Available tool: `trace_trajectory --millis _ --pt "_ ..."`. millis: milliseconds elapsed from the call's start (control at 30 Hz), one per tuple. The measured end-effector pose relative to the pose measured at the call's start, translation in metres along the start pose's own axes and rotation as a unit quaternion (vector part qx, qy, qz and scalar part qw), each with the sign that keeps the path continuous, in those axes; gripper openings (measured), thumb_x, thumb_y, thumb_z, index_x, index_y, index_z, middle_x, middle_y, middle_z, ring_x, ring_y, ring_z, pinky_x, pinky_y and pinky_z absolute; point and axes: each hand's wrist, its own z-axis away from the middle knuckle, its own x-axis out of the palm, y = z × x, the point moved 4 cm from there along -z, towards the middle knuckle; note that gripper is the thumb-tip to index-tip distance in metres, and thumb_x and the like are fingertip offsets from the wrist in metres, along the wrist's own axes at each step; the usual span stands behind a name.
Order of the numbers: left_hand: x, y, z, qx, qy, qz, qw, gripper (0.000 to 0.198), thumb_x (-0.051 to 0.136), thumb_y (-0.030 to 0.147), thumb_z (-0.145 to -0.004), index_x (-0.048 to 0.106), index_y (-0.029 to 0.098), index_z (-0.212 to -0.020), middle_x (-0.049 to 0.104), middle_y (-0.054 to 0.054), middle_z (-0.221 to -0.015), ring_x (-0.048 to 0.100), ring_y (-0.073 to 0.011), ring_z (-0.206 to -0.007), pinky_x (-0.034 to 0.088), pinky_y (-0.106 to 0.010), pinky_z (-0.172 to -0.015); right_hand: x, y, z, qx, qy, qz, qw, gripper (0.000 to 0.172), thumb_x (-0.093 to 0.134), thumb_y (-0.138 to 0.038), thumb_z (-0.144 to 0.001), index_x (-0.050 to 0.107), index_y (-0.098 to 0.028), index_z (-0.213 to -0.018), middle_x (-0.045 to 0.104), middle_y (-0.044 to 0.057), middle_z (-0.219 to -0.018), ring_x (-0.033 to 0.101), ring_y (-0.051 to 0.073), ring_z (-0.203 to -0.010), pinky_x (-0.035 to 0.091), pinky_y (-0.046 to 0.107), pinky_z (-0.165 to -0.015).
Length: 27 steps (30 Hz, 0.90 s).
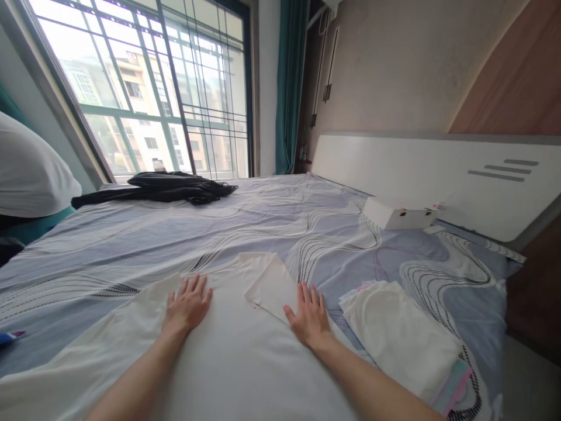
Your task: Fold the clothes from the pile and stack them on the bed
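The left hand lies flat, fingers spread and released, palm pressed on the white garment. The right hand lies likewise, open and gripping nothing, on the edge of the folded-over sleeve. The garment is spread on the bed sheet directly before the person, at 6 o'clock in the view, with the sleeve turned inward at 12 o'clock from the hands.

Risk, as judged: the cloth looks thin and smooth, so pressure from the palms could drag it over the sheet and skew the fold. The left portion of the garment shows loose ripples that may be pressed into creases.

Materials: the garment is soft, matte and off-white. The sheet is grey-lilac with wavy printed lines. A folded stack of pale cloths lies at 3 o'clock from the right hand, apart from it. A black garment, crumpled, lies at 11 o'clock by the window. A white box, rigid and rectangular, sits at 1 o'clock against the headboard.
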Motion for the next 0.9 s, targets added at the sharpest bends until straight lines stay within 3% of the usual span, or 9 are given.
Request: trace_trajectory --millis 167,233,300,400,533,633,733,833,900 --pt "-0.011 0.013 0.008 -0.014 0.048 -0.008 0.999 0.061 0.024 0.040 -0.098 0.034 0.021 -0.154 0.025 -0.008 -0.165 0.022 -0.0339 -0.150 0.025 -0.059 -0.115 0.003 0.012 0.020 0.038 0.011 0.016 0.999 0.080 0.032 -0.059 -0.095 0.020 -0.012 -0.159 0.014 0.007 -0.166 0.009 0.031 -0.153 0.005 0.049 -0.122" --pt "-0.019 0.023 0.027 -0.028 0.071 -0.001 0.997 0.059 0.023 0.030 -0.098 0.036 0.016 -0.153 0.022 -0.012 -0.166 0.021 -0.0357 -0.150 0.025 -0.059 -0.114 0.002 0.011 0.021 0.040 0.002 0.025 0.999 0.080 0.033 -0.057 -0.095 0.020 -0.010 -0.159 0.014 0.008 -0.166 0.009 0.032 -0.152 0.005 0.050 -0.122" --pt "-0.022 0.034 0.053 -0.019 0.042 0.016 0.999 0.058 0.021 0.024 -0.097 0.042 0.010 -0.150 0.025 -0.016 -0.164 0.023 -0.0360 -0.150 0.025 -0.060 -0.115 0.000 0.010 0.022 0.041 -0.005 0.036 0.998 0.080 0.033 -0.056 -0.096 0.020 -0.008 -0.158 0.015 0.009 -0.166 0.010 0.034 -0.152 0.005 0.052 -0.121" --pt "-0.022 0.030 0.097 -0.029 0.010 0.006 1.000 0.058 0.027 0.034 -0.098 0.041 0.015 -0.151 0.033 -0.012 -0.162 0.028 -0.0307 -0.149 0.023 -0.055 -0.118 0.001 0.011 0.022 0.038 -0.004 0.054 0.998 0.081 0.032 -0.057 -0.095 0.022 -0.007 -0.158 0.017 0.011 -0.166 0.012 0.035 -0.151 0.007 0.054 -0.120" --pt "-0.036 -0.019 0.156 -0.106 0.025 0.010 0.994 0.062 0.036 0.046 -0.096 0.041 0.019 -0.150 0.032 -0.012 -0.162 0.027 -0.0327 -0.149 0.022 -0.057 -0.119 0.007 0.015 0.022 0.033 0.022 0.069 0.997 0.079 0.030 -0.056 -0.095 0.025 -0.008 -0.157 0.021 0.012 -0.164 0.014 0.035 -0.150 0.010 0.055 -0.120" --pt "-0.059 -0.061 0.206 -0.147 0.056 0.032 0.987 0.053 0.039 0.039 -0.094 0.053 0.019 -0.142 0.044 -0.008 -0.156 0.034 -0.0258 -0.145 0.026 -0.043 -0.120 0.011 0.017 0.023 0.030 0.040 0.069 0.996 0.078 0.030 -0.057 -0.095 0.028 -0.008 -0.156 0.024 0.013 -0.163 0.016 0.035 -0.148 0.013 0.055 -0.119" --pt "-0.082 -0.098 0.253 -0.224 0.085 0.039 0.970 0.048 0.030 0.034 -0.096 0.065 0.020 -0.126 0.061 -0.007 -0.139 0.050 -0.0207 -0.132 0.034 -0.033 -0.115 0.014 0.018 0.024 0.026 0.053 0.068 0.996 0.079 0.032 -0.057 -0.094 0.030 -0.008 -0.155 0.025 0.014 -0.163 0.018 0.036 -0.147 0.014 0.056 -0.118" --pt "-0.094 -0.126 0.281 -0.362 0.105 0.029 0.926 0.057 0.026 0.042 -0.096 0.065 0.010 -0.122 0.067 -0.020 -0.124 0.058 -0.0316 -0.120 0.042 -0.045 -0.106 0.018 0.020 0.023 0.021 0.069 0.060 0.996 0.078 0.031 -0.056 -0.094 0.032 -0.007 -0.154 0.026 0.014 -0.162 0.017 0.036 -0.147 0.014 0.057 -0.117" --pt "-0.096 -0.138 0.281 -0.449 0.105 0.023 0.887 0.069 0.031 0.055 -0.092 0.061 0.002 -0.125 0.063 -0.030 -0.123 0.056 -0.0412 -0.119 0.046 -0.054 -0.097 0.021 0.021 0.022 0.020 0.080 0.052 0.995 0.077 0.030 -0.056 -0.094 0.033 -0.007 -0.154 0.028 0.015 -0.161 0.017 0.037 -0.147 0.014 0.058 -0.116"
